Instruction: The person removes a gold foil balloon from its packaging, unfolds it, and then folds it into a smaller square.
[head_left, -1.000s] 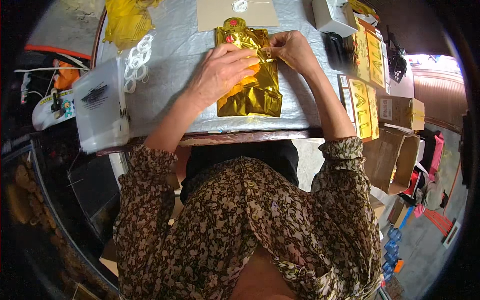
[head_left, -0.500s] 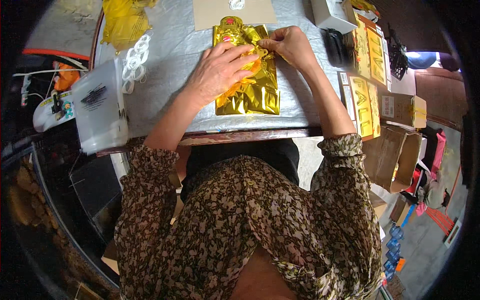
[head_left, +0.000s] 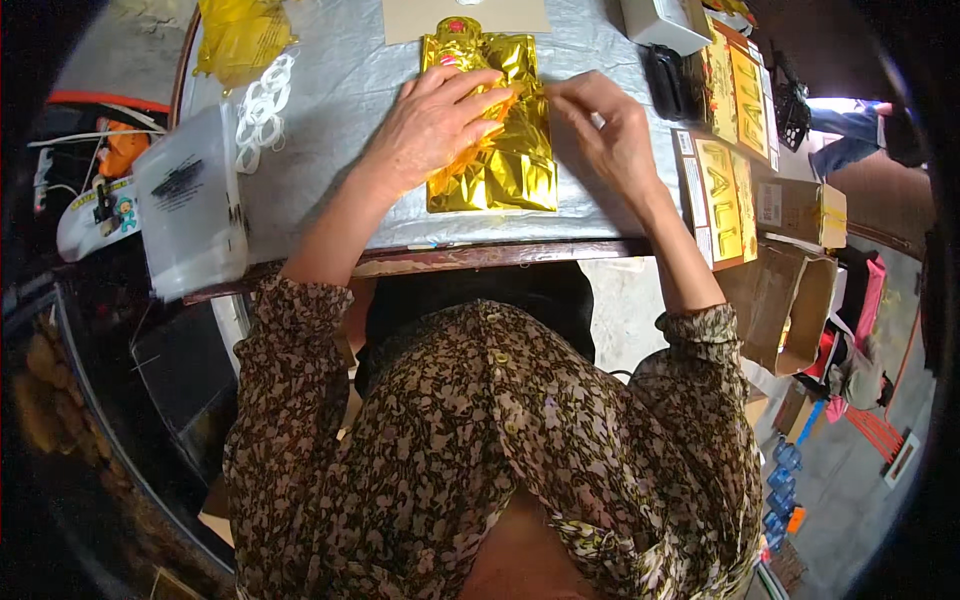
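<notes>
A flat, folded piece of shiny gold foil [head_left: 520,185] lies on the silvery table cover, with a rounded top end bearing a red mark. It looks like a folded foil balloon, though I cannot be sure. My left hand [head_left: 430,130] rests on its left side, fingers spread and stretched across it. Orange colour shows under those fingers; whether it is a separate thing or a reflection, I cannot tell. Just beyond the foil's right edge, my right hand [head_left: 610,120] has its fingers curled. A small white spot shows among them, too small to name.
White rings [head_left: 265,110] and yellow film [head_left: 240,45] lie on the left. A clear plastic bag [head_left: 190,215] hangs over the table's left corner. Along the right stand a white box [head_left: 665,22], a black case [head_left: 663,82] and printed packages [head_left: 722,200]. A cardboard box [head_left: 780,310] sits lower.
My right hand has drawn away from the foil's upper middle, to the right past its edge. My left hand still rests on the foil. The whole view has shifted slightly.
</notes>
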